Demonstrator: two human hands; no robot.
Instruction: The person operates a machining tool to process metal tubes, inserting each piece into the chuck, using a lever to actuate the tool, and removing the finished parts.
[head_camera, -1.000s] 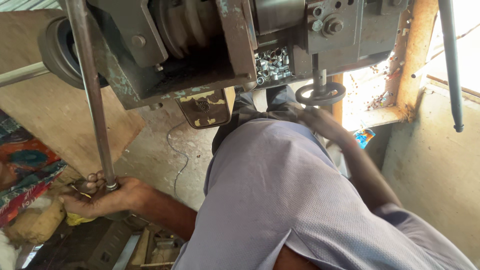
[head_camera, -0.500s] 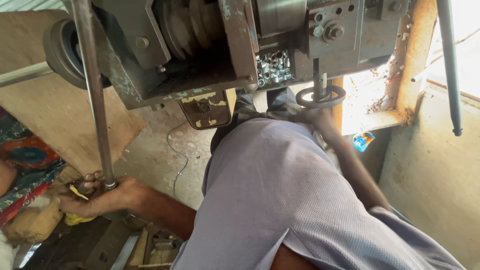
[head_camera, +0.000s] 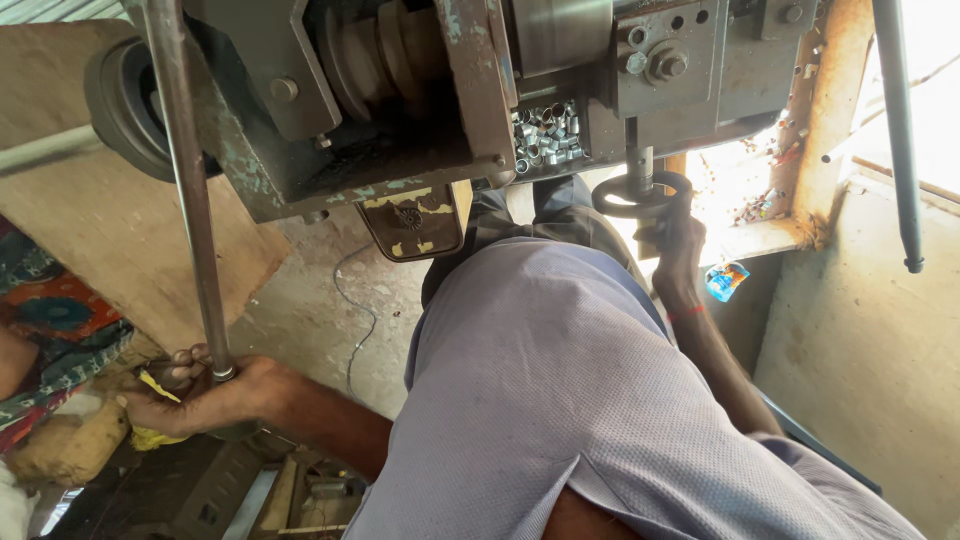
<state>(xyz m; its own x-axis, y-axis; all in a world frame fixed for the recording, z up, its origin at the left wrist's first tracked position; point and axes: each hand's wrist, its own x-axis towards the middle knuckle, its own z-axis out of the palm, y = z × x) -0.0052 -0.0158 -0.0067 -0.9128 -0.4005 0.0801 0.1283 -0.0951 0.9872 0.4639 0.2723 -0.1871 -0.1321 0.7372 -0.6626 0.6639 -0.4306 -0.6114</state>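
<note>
1. We're looking down in a workshop onto a bare concrete floor (head_camera: 300, 290), with a sunlit window ledge (head_camera: 760, 235) far right and a plain wall (head_camera: 860, 350) below it.
2. Packages and labels: a small blue packet (head_camera: 727, 279) with a light patch lies just under the ledge on the right; a worn yellow-edged plate (head_camera: 412, 222) hangs beneath the machine at centre; a patterned red and blue cloth (head_camera: 50, 320) sits far left, over a tan sack (head_camera: 60, 450).
3. Across the top runs a heavy grey-green machine (head_camera: 400, 90), paint chipped, with a tray of small shiny metal sleeves (head_camera: 545, 135) in its middle.
4. The left hand (head_camera: 190, 395) is wrapped tight around the bottom end of a long steel lever rod (head_camera: 190, 200), which runs from near left up to the machine; a scrap of yellow material (head_camera: 152, 385) peeks out by the fingers.
5. The right hand (head_camera: 680, 240) reaches far right, fingers curled onto the rim of a small dark handwheel (head_camera: 640, 192) on a vertical shaft under the machine.
6. A lilac shirt (head_camera: 560, 400) fills the near centre.
</note>
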